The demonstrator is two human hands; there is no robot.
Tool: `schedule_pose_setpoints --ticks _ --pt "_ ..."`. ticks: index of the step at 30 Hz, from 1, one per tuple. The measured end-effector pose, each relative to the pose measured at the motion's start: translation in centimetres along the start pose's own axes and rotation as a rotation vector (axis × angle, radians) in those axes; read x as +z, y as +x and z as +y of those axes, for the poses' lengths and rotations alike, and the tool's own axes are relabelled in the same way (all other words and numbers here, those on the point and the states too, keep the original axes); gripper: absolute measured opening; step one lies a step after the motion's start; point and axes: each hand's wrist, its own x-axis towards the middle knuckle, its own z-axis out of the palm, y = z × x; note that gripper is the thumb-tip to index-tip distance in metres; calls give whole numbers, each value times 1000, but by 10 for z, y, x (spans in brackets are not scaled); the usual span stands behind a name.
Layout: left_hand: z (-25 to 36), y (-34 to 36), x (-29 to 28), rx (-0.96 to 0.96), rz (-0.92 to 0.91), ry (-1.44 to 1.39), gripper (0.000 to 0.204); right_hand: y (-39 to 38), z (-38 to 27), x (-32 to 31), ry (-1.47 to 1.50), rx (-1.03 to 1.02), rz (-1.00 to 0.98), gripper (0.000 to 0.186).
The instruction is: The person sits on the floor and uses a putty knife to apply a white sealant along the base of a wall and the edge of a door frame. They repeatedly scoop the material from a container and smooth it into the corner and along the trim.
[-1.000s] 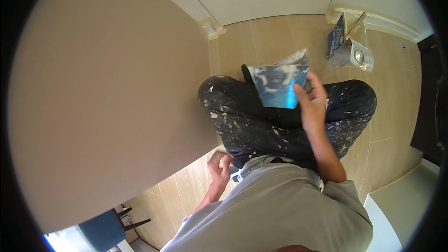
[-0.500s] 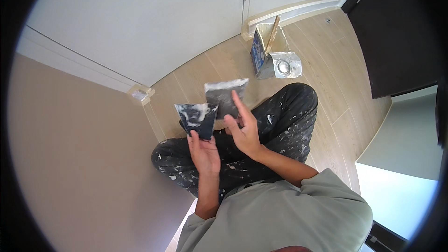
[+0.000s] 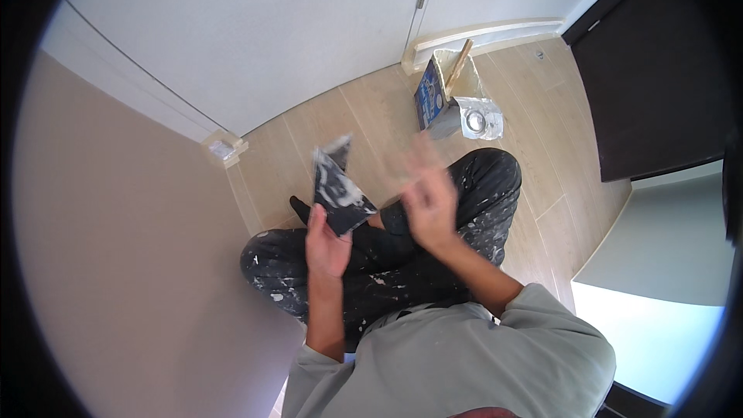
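My left hand grips a dark, flat scraper blade smeared with white compound, with a second paler smeared blade behind it, overlapping, at the centre over my lap. Just right of the blades my right hand is raised, its fingers smeared by motion, apparently clear of both. My crossed legs in paint-spattered black trousers lie beneath.
An open square tin with a wooden stick and a bent foil lid stands ahead-right on the wooden floor. A beige panel is at left, masking tape at its corner, a white door ahead, a dark panel at right.
A second ago my right hand held the blades. At half a second each hand had one; now both are in my left hand and my right hand has come away. The view has turned.
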Motion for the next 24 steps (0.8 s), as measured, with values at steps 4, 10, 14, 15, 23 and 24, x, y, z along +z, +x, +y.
schedule_pose_setpoints --ticks 4,10,14,15,23,24 --pt "67 36 -1 114 -87 125 27 58 51 -92 -142 207 524 45" --pt "102 75 3 162 -190 133 31 79 124 -145 471 939 18 38" --pt "99 74 -12 214 -38 117 29 87 128 -124 642 977 -58 27" --pt "98 73 -16 221 7 114 28 88 134 -124 670 976 -34 26" --pt "100 78 -31 306 -91 73 23 90 136 -129 776 1012 -45 18" --pt "98 77 -29 303 -96 72 23 90 137 -134 762 1021 -49 18"
